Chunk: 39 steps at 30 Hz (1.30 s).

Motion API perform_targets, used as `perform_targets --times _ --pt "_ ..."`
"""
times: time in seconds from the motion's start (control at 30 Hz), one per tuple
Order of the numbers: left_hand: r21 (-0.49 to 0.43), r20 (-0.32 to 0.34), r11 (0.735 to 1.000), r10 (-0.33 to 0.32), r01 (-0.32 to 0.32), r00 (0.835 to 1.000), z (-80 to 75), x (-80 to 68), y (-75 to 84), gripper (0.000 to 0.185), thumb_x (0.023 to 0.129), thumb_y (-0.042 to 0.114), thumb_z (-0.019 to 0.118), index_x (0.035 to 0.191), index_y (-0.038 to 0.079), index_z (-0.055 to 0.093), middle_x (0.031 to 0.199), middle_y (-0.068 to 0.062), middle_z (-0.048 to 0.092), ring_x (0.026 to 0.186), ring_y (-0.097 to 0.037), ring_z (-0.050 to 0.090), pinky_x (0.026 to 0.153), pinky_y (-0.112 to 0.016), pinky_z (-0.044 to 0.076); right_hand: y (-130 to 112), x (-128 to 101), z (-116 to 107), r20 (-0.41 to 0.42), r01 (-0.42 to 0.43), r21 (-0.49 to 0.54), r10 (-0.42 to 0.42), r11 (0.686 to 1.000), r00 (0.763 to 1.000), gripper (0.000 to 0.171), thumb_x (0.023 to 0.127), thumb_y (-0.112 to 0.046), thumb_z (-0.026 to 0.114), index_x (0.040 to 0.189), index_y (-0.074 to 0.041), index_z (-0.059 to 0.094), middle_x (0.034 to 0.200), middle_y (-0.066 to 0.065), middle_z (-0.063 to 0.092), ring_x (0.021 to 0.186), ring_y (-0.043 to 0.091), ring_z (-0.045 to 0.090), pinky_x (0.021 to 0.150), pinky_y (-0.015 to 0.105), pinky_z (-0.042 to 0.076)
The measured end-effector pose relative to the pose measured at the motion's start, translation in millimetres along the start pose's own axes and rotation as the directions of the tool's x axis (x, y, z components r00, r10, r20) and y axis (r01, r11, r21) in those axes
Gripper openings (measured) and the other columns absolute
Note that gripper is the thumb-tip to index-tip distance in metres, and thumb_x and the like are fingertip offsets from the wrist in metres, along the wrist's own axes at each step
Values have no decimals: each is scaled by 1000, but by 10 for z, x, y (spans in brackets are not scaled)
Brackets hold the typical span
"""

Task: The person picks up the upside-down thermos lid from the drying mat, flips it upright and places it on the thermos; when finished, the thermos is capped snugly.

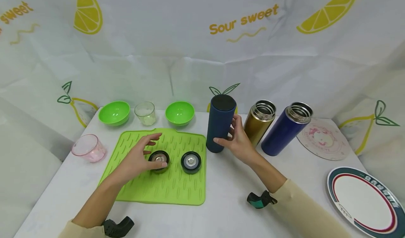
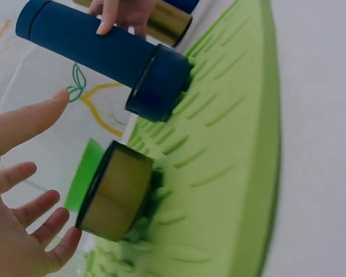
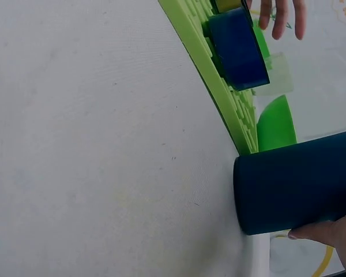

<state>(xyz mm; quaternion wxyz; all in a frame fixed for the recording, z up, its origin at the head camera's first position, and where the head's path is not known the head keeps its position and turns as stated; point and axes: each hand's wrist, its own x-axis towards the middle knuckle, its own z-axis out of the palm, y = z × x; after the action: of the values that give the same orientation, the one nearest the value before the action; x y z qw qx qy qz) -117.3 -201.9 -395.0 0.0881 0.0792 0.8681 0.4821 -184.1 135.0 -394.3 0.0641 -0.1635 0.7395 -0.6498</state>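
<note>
My right hand [image 1: 239, 143] grips a dark blue lidded flask [image 1: 219, 127], fingers behind and thumb across its front; the flask stands upright by the right edge of a green ribbed mat [image 1: 177, 192]. Over the mat's left half, my left hand [image 1: 136, 161] is spread with relaxed fingers around a gold lid [image 2: 118, 193], holding nothing. Whether its little finger touches the lid's rim, I cannot tell. A blue lid [image 1: 191, 161] lies to the right of the gold one, also upside down. Behind my right hand, a gold flask [image 1: 254, 127] and a blue flask [image 1: 281, 134] stand lidless.
Two green bowls [image 1: 114, 113] flank a clear glass [image 1: 145, 114] along the back. A pink glass [image 1: 89, 148] stands left of the mat. On the right are a round pink mat [image 1: 324, 139] and a rimmed white plate [image 1: 364, 199]. A printed curtain [image 1: 190, 37] hangs behind the table.
</note>
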Motion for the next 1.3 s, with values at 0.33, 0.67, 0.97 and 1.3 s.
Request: perform_targets --times 0.33,0.67,0.97,1.3 --pt "-45 21 999 -26 27 999 60 -62 -213 91 74 17 91 152 10 44 151 -16 50 135 -37 50 115 -58 42 3 -15 10 -14 -8 -4 8 1000 1000 93 87 4 75 154 -19 15 161 12 32 147 40 42 118 61 40" --pt "-67 70 993 -96 100 993 16 -65 -321 78 75 17 90 144 12 55 149 -15 54 131 -41 57 108 -48 50 20 -19 33 -28 -6 -16 6 1000 1000 94 87 4 75 155 -18 15 162 15 31 149 40 40 117 62 40" --pt "10 52 999 -43 42 998 -10 -13 -189 76 73 22 92 141 11 59 142 -13 61 118 -33 64 95 -39 55 -37 -211 2 2 -49 -53 49 997 999 108 90 -6 75 163 -24 -3 173 10 5 162 34 7 128 63 14" --pt "20 -30 978 210 -210 977 -6 11 320 71 70 18 94 135 18 64 132 1 66 114 -17 64 100 -32 56 -216 -650 -129 76 69 -143 -59 987 995 104 93 -6 71 164 -25 -2 174 1 2 161 34 12 128 32 25"
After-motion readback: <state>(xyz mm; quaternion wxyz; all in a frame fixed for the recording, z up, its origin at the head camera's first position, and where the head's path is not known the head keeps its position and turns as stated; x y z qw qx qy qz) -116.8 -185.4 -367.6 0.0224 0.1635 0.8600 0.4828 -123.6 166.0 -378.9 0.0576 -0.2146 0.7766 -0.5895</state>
